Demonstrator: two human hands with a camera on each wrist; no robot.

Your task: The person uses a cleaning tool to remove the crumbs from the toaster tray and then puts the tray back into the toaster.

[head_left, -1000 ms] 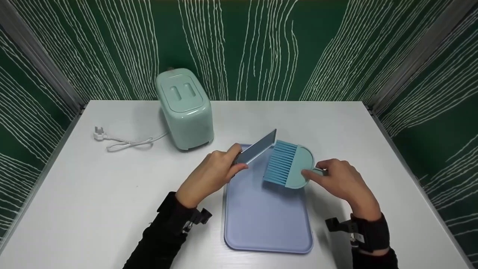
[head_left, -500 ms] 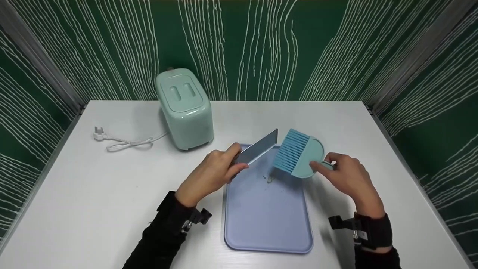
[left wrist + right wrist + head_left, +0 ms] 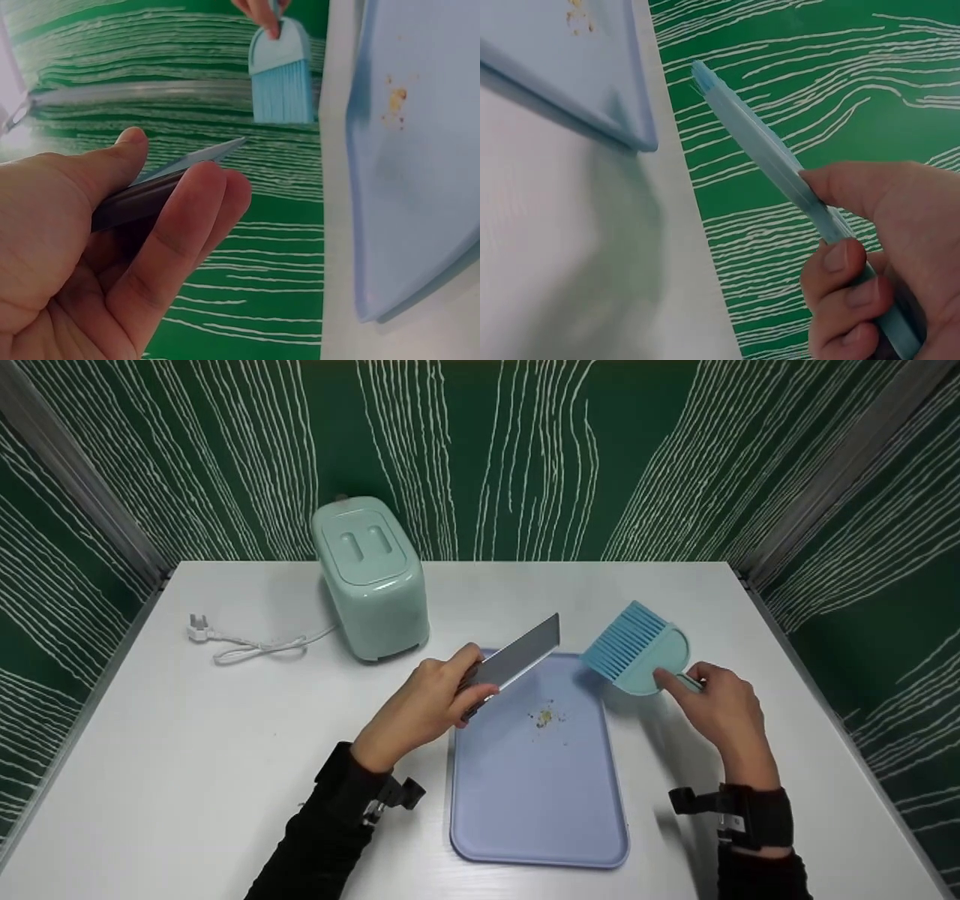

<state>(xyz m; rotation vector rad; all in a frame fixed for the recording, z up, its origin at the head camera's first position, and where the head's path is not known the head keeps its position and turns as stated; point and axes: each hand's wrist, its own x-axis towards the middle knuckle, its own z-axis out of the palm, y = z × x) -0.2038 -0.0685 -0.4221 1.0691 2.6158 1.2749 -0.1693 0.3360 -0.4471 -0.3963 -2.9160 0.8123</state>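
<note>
The left hand (image 3: 421, 706) grips the dark handle (image 3: 135, 208) of a thin grey tool (image 3: 521, 655), perhaps a scraper; its slanted view leaves that unsure. The right hand (image 3: 721, 706) pinches a blue brush (image 3: 637, 651), bristles pointing away from its fingers. Between the hands lies a lilac tray (image 3: 540, 802) bearing crumbs (image 3: 546, 718), on the bench (image 3: 187, 765); a green toaster (image 3: 375, 585) stands beyond the left hand.

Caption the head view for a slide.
Left hand grips a flat-bladed tool, right hand a blue brush; crumbs lie on a lavender tray, toaster behind.
</note>
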